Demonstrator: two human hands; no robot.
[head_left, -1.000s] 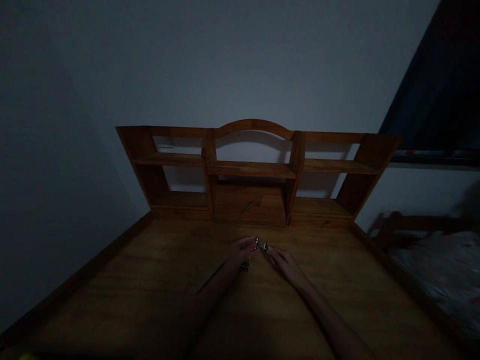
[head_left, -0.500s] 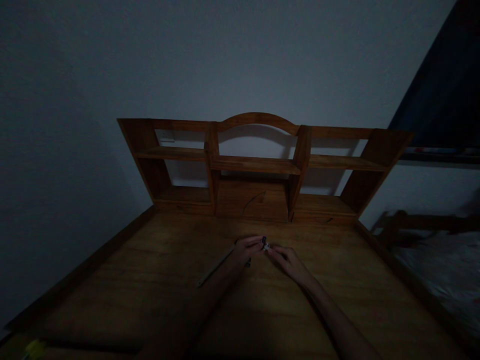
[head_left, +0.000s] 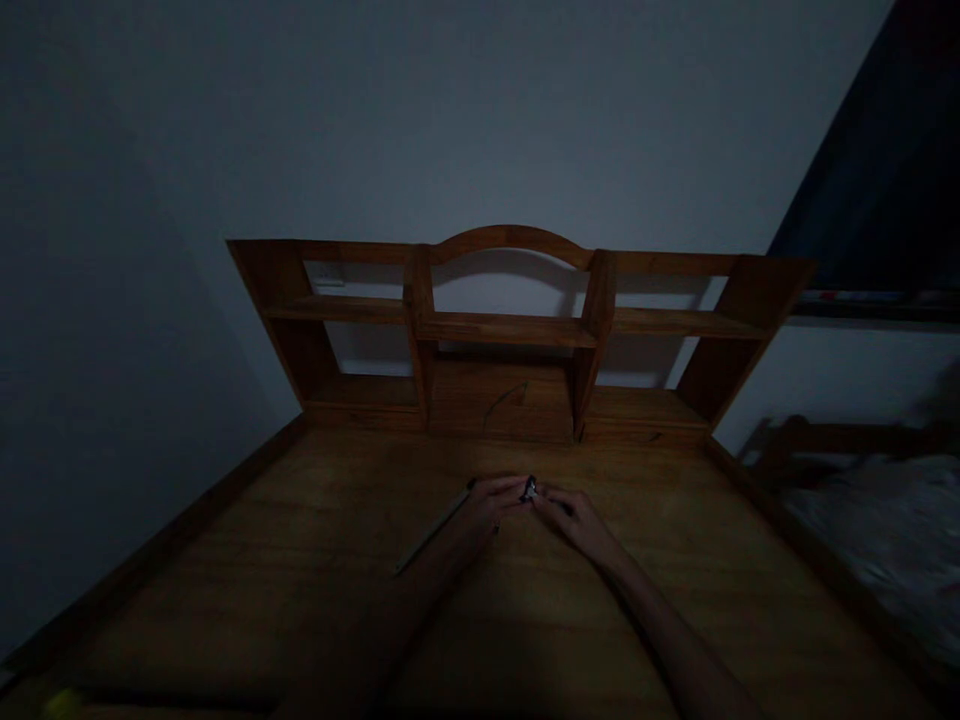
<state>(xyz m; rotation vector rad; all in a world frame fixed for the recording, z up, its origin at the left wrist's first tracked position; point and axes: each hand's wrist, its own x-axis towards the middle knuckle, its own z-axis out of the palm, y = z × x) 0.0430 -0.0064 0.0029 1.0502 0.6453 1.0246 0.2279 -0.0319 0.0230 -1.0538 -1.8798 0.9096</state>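
Over the middle of the wooden desk (head_left: 330, 530), my left hand (head_left: 491, 500) and my right hand (head_left: 574, 515) meet fingertip to fingertip. Pinched between them is a small dark-and-silver piece (head_left: 529, 489), too small and dim for me to tell its kind. Both hands have their fingers closed on it. A long thin pale strip (head_left: 429, 537) with a dark end lies beside my left hand and forearm, partly covered by them. Just below the left hand shows a small dark bit (head_left: 496, 526), mostly hidden.
A wooden shelf unit (head_left: 506, 330) with several compartments runs along the desk's back edge, against the wall (head_left: 480, 120). Raised edges bound the desk at both sides. Something yellow (head_left: 64, 703) is at the lower left. At the right are crumpled bedding (head_left: 885, 540) and a dark window (head_left: 877, 190).
My fingertips have come slightly closer together, and the dark and silver parts between them now look joined or overlapping. The view has shifted a little; the pale strip stays put.
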